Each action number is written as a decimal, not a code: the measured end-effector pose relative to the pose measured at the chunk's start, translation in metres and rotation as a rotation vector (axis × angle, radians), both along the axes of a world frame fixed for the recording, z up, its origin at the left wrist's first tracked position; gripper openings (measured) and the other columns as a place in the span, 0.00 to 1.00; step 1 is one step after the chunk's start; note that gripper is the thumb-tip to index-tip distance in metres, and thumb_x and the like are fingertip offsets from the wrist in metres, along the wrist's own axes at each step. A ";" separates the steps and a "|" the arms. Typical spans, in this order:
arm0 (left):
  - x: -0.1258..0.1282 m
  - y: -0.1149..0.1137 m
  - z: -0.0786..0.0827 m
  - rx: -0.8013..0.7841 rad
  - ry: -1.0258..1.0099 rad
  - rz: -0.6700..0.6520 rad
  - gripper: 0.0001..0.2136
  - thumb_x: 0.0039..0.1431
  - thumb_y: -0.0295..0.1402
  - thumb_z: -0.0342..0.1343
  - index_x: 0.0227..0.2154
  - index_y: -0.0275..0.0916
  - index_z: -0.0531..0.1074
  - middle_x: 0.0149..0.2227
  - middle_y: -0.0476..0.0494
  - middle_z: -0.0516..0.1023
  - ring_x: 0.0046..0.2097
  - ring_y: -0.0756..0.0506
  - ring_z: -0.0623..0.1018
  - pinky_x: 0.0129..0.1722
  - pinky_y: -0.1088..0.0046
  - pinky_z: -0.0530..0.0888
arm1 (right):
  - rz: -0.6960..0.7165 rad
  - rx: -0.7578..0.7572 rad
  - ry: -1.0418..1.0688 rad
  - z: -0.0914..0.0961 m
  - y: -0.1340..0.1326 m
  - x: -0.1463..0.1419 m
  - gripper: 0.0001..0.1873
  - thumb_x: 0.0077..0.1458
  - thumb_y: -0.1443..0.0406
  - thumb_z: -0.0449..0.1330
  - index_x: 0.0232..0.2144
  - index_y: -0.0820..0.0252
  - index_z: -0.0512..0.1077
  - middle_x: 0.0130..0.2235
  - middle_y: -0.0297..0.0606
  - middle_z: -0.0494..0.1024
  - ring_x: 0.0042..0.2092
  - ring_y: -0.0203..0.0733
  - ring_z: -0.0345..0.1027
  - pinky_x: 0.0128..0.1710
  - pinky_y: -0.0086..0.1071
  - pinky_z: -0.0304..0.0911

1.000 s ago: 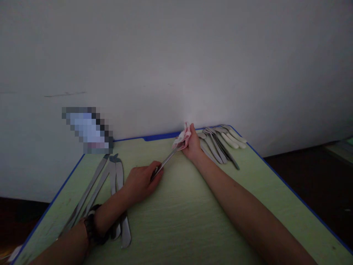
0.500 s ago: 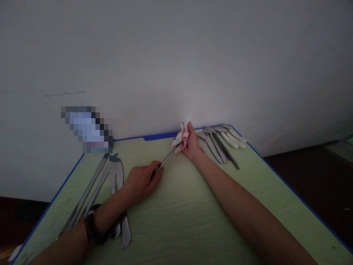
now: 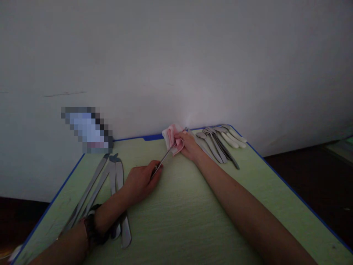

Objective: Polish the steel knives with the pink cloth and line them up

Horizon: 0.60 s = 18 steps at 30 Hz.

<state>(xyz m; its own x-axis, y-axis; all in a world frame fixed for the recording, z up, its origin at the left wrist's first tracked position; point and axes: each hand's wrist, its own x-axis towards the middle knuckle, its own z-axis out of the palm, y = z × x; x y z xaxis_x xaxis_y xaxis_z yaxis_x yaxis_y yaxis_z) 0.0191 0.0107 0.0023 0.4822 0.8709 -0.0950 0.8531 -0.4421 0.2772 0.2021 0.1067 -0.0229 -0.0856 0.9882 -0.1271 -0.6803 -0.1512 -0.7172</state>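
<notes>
My left hand (image 3: 142,181) rests on the green table (image 3: 179,217) and pinches the lower end of a thin metal utensil (image 3: 163,161) that slants up to the right. My right hand (image 3: 188,146) is closed around a pink cloth (image 3: 171,137), which is wrapped over the utensil's upper end near the table's far edge. A dark band sits on my left wrist (image 3: 93,224).
Several long metal utensils (image 3: 109,184) lie at the left, partly under my left forearm. A pile of spoons and white-handled cutlery (image 3: 220,141) lies at the far right. A white wall stands right behind the table. A blurred-out object (image 3: 86,129) sits at the back left.
My right hand with the pink cloth has slid a little left and down along the utensil, and the cloth now bunches to the hand's left. The left hand has stayed put.
</notes>
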 end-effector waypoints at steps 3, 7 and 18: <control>0.002 0.000 0.000 0.006 0.029 0.035 0.13 0.67 0.36 0.37 0.46 0.38 0.63 0.33 0.44 0.80 0.34 0.42 0.80 0.34 0.69 0.69 | -0.013 -0.053 0.014 -0.001 0.003 0.000 0.09 0.43 0.75 0.58 0.18 0.60 0.65 0.16 0.27 0.68 0.19 0.30 0.60 0.20 0.23 0.58; 0.004 -0.001 -0.001 0.030 0.097 0.112 0.14 0.68 0.36 0.36 0.49 0.37 0.62 0.33 0.42 0.80 0.35 0.40 0.81 0.34 0.68 0.69 | -0.113 -0.122 0.122 0.001 0.006 0.000 0.06 0.53 0.70 0.56 0.25 0.60 0.69 0.23 0.31 0.76 0.26 0.33 0.69 0.29 0.26 0.67; 0.001 -0.001 0.000 0.103 0.221 0.049 0.24 0.67 0.34 0.37 0.65 0.48 0.46 0.34 0.46 0.81 0.34 0.42 0.81 0.32 0.71 0.69 | 0.129 -0.050 0.306 0.004 -0.001 0.017 0.22 0.51 0.48 0.50 0.29 0.59 0.70 0.28 0.41 0.77 0.33 0.46 0.71 0.38 0.41 0.69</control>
